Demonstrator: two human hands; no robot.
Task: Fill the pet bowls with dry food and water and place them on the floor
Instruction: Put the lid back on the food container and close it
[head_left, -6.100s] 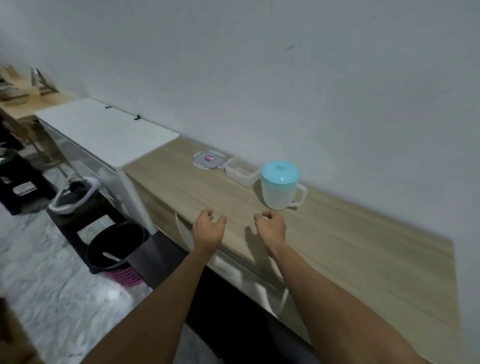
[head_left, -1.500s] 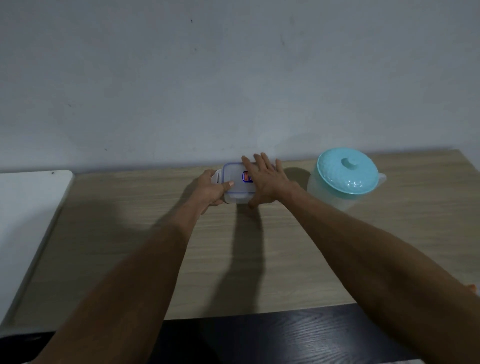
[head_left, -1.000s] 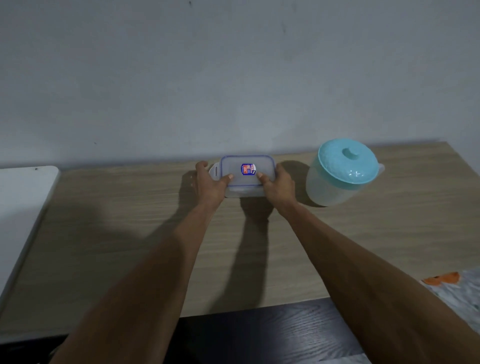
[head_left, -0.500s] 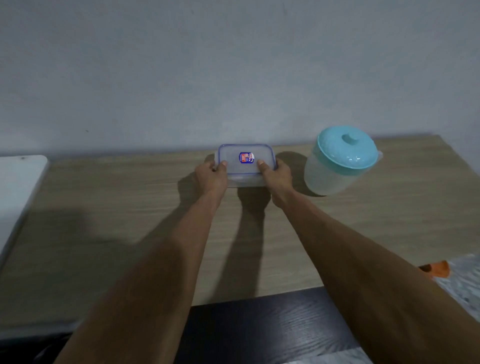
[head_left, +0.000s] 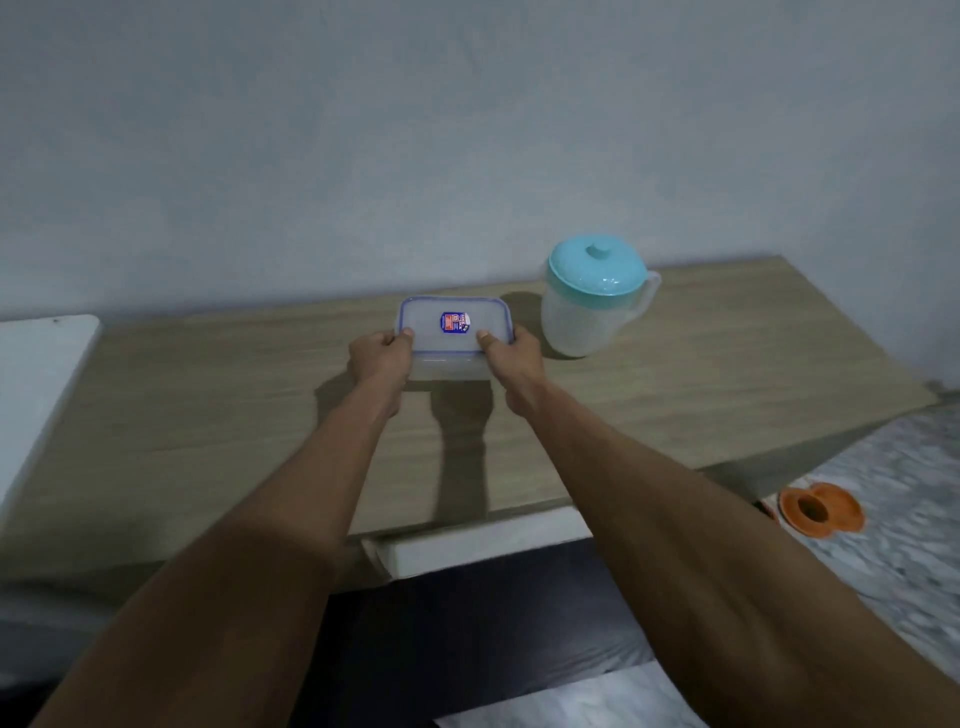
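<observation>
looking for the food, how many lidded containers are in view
2: a box held by left hand and right hand near the wall, and a jug right of it. None seem hidden.

This is looking like a home kitchen or utility corner: a wood-grain counter is running along a plain painted wall, carrying a water jug and a food container, with marbled floor tiles lying below.

Left forearm and right forearm bare along entire visible length, entering from 7 and 5 o'clock. Left grip and right grip bare; thumbnails short, plain.
</observation>
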